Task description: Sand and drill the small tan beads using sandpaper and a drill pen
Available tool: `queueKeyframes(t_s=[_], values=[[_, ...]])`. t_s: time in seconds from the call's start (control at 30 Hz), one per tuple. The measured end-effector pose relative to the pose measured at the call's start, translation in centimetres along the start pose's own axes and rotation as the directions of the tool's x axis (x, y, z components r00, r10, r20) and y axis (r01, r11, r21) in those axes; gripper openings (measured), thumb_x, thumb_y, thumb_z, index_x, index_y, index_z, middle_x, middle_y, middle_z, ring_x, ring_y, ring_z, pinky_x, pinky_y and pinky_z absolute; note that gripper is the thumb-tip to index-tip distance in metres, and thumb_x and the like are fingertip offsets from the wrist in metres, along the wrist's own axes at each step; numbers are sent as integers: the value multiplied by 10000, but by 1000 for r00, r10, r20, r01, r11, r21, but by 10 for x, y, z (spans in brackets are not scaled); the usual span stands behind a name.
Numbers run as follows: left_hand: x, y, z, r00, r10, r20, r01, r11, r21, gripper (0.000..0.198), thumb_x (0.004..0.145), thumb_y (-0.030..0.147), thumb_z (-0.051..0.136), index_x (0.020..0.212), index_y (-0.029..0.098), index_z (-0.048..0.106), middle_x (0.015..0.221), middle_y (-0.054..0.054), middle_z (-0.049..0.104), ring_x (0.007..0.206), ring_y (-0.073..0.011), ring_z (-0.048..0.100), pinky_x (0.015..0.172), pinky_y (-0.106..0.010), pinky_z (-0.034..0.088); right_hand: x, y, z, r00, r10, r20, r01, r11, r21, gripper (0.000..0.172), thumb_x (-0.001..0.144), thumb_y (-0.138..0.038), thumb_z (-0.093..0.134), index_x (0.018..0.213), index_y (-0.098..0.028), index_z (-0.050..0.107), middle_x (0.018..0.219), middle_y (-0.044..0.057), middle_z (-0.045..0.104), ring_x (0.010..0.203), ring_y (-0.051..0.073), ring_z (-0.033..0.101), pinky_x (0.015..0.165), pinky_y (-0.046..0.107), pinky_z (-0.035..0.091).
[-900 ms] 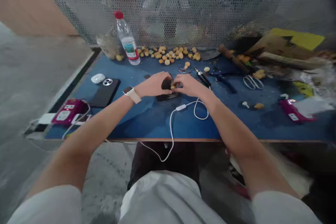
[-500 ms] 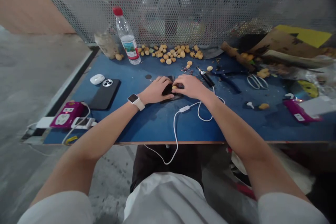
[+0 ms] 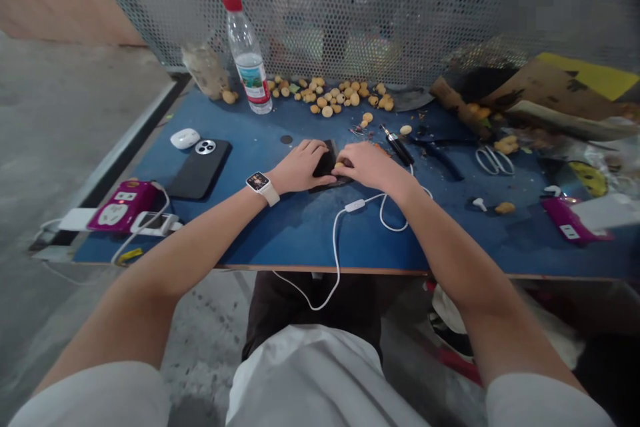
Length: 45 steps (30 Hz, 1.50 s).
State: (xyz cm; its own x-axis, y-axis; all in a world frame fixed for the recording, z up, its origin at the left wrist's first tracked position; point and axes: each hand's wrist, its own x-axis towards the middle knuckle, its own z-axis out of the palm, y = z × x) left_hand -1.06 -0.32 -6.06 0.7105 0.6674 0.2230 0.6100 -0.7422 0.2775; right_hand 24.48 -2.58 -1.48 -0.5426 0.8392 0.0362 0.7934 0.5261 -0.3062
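My left hand (image 3: 303,167) lies flat with fingers stretched out, on the left side of a dark flat sheet (image 3: 327,161) on the blue table. The thumb points right, close to my right hand. My right hand (image 3: 363,163), fingers curled in a pinch, holds a small tan nut (image 3: 340,165) low against the sheet's right part. Its fingers cover most of the nut. Just beyond my right hand rests a black pen-shaped tool (image 3: 399,147) with a metal tip and a white cable (image 3: 355,205).
Several tan nuts (image 3: 327,111) lie along the back by a water bottle (image 3: 254,80). A phone (image 3: 203,173), mouse (image 3: 185,139) and purple power strip (image 3: 123,207) sit left. Dark-handled pliers (image 3: 443,159), scissors (image 3: 494,160) and an earbud (image 3: 479,204) lie right.
The view has shifted slightly. Both hands stay at the dark sheet, and my right hand keeps its pinch on the nut with little visible movement.
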Motion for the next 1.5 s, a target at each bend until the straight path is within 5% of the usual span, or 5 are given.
queueKeyframes(t_s=[0.2,0.43,0.63,0.87,1.5], values=[[2,3,-1,1000,-15,14,16,1000,-16,847,1124,752,735,1607,57,725,1709,-330,706,1612,-504,643,1460,-688,493,22,-6,3,994,63,-87,-73,990,-121,182,1220,-231,751,1135,-145,887,1216,203,838,1218,361,768,1072,465,540],[1,4,2,1000,-24,19,24,1000,4,927,1136,777,708,1655,9,711,1756,-356,667,1607,-504,656,1459,-655,501,2,-2,-7,997,54,60,-46,992,-114,306,1201,-346,815,936,-200,866,923,113,803,892,288,728,870,437,506],[4,1,7,998,-57,-20,57,998,-18,993,1087,801,775,1728,50,673,1804,-328,638,1675,-520,609,1504,-678,454,23,9,10,992,23,-122,-36,994,-105,270,1250,-319,693,1169,-175,907,1190,188,846,1201,368,749,1100,497,539],[4,4,2,998,-65,7,65,998,-10,990,1077,818,761,1675,29,722,1783,-364,646,1660,-554,596,1451,-716,496,2,19,-3,999,7,47,-6,1000,-8,335,1178,-419,839,902,-231,871,913,95,779,885,286,681,923,469,482],[7,8,4,993,-114,-8,114,993,-24,1000,1019,832,818,1650,61,735,1705,-326,703,1594,-541,628,1469,-689,476,58,37,5,991,0,-131,-5,999,-39,279,1191,-418,743,1075,-216,895,1066,145,817,1052,350,689,1015,489,516]])
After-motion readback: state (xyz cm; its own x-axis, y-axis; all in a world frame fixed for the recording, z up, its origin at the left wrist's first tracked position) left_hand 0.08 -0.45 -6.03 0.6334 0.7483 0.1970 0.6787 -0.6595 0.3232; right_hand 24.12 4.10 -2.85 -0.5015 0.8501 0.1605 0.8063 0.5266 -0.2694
